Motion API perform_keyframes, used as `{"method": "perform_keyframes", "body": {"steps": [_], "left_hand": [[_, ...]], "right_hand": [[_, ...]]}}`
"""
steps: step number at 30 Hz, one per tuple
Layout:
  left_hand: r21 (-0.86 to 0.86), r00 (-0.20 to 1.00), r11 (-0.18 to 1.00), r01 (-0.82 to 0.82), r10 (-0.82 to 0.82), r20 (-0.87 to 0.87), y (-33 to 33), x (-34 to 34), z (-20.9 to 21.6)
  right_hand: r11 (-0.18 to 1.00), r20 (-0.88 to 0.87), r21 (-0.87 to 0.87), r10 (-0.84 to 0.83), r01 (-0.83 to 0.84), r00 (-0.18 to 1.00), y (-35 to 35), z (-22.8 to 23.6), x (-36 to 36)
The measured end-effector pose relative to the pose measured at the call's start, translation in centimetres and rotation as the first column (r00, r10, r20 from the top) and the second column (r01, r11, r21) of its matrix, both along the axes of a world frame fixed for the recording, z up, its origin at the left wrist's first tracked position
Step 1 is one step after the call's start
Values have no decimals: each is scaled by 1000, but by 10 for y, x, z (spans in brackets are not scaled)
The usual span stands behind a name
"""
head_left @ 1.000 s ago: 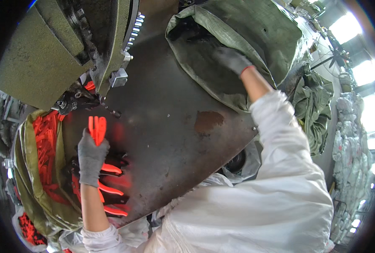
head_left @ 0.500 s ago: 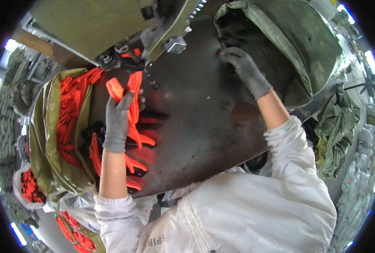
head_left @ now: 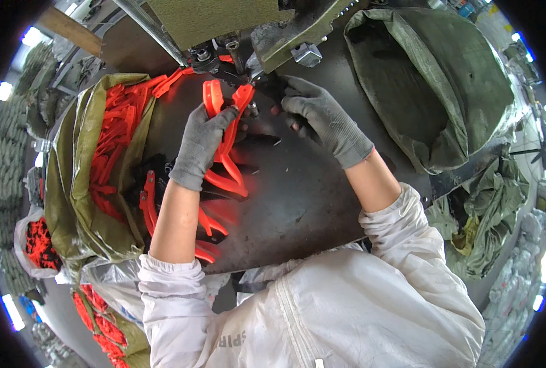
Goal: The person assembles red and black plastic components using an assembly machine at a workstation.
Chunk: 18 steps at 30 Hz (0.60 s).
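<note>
My left hand [head_left: 206, 138], in a grey glove, is closed around bright orange-red plastic pieces [head_left: 228, 144], long and curved like tool handles. Their upper ends rise past the thumb, just below the machine's metal parts. To the right, my gloved right hand [head_left: 327, 119] has its fingers curled inward near the same spot. Something dark shows by its fingertips, but I cannot make out what it is. A green machine head [head_left: 220, 24] with metal fittings hangs over the far side of the dark table [head_left: 297, 214]. More orange-red handles [head_left: 208, 224] lie beside my left forearm.
At the left, an olive sack [head_left: 70, 184] stands open, full of orange-red pieces [head_left: 116, 132]. A large green sack [head_left: 469, 80] gapes at the far right. A silver block [head_left: 306, 55] juts from the machine. Crumpled green cloth [head_left: 491, 208] hangs past the table's right edge.
My right hand has moved left from the mouth of the green sack toward my left hand. My left hand has shifted right with the orange-red handles. The whole view has shifted somewhat.
</note>
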State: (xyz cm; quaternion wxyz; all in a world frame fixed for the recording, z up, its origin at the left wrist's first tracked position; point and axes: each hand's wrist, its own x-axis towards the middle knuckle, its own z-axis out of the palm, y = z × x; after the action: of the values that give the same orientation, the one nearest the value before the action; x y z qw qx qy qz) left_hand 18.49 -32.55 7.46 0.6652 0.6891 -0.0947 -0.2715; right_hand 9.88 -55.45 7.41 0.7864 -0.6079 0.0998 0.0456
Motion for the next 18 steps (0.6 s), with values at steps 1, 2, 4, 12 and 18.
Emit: {"method": "perform_keyframes", "body": {"steps": [1, 2, 4, 12, 18], "left_hand": [[-1, 1000, 1000, -5, 5, 1, 0, 1, 2], [25, 1000, 1000, -11, 11, -15, -2, 1, 6], [53, 999, 998, -21, 23, -33, -4, 1, 5], [389, 954, 915, -112, -10, 298, 23, 22, 5], [561, 520, 359, -746, -213, 827, 172, 147, -16]], "right_hand": [[995, 27, -81, 62, -59, 998, 2, -2, 1], [995, 26, -83, 65, -63, 998, 7, -3, 2], [995, 109, -92, 43, -33, 993, 23, -4, 5], [990, 7, -123, 68, -67, 998, 15, -35, 12], [977, -138, -213, -1, -28, 990, 29, -12, 8]]}}
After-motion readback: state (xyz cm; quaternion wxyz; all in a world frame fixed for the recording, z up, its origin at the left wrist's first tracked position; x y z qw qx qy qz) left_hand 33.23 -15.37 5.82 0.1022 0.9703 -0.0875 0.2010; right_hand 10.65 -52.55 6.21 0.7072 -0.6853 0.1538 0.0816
